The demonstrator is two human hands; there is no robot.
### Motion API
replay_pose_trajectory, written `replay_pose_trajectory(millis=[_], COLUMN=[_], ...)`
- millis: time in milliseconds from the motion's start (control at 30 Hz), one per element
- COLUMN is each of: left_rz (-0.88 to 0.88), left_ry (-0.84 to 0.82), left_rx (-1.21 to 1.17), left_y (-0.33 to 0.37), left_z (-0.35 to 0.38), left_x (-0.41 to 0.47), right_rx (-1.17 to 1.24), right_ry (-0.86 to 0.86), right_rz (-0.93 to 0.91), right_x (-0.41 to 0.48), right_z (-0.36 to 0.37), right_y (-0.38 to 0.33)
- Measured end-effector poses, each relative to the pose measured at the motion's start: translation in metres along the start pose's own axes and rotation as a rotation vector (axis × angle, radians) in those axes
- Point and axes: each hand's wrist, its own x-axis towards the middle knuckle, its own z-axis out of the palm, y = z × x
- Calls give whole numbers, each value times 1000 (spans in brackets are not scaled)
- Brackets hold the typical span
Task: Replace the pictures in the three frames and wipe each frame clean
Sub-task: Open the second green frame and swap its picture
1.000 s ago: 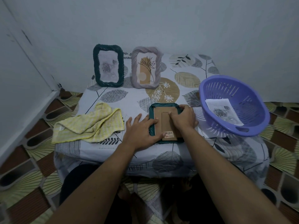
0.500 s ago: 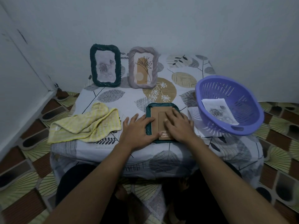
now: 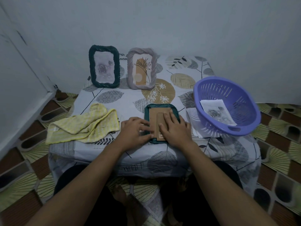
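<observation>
Head view.
- Teal frame (image 3: 160,106) lies face-down on bench (image 3: 114,98), near front edge, cardboard back (image 3: 153,117) up.
- Right grip (image 3: 175,129): flat, fingers spread, pressing on back.
- Left grip (image 3: 136,129): fingers extended over frame's left rim, blurred.
- Handling, judged: frame light and rigid, ribbed rim gives purchase. Glass probably fragile, backing thin and bendy. Take by side rims.
- Yellow cloth (image 3: 84,123) lies left, soft.
- Basket (image 3: 244,101) with prints (image 3: 216,111) sits right.

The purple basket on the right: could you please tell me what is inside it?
Inside the purple basket lies a small stack of paper prints; the top one shows grey roses. The sheets beneath it are covered, so their pictures cannot be seen.
</observation>
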Motion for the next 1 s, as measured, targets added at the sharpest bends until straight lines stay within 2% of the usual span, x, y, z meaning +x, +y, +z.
replay_pose_trajectory(millis=[300, 433, 567, 733, 833, 1000], left_rz=[163, 285, 352, 251, 125, -63], left_ry=[-154, -122, -5, 106, 165, 116], left_rx=[269, 372, 305, 234, 155, -1], left_y=[19, 21, 15, 15, 17, 21], left_z=[-20, -20, -13, -3, 4, 5], left_x=[1, 1, -5, -8, -8, -6], right_rx=[12, 12, -1, 3, 0, -4], right_ry=[-14, -18, -32, -39, -39, -32], right_rz=[7, 7, 1, -3, -4, -8], right_x=[1, 1, 0, 0, 0, 1], right_z=[0, 0, -2, -3, -3, -2], right_y=[1, 0, 1, 1, 1, 1])
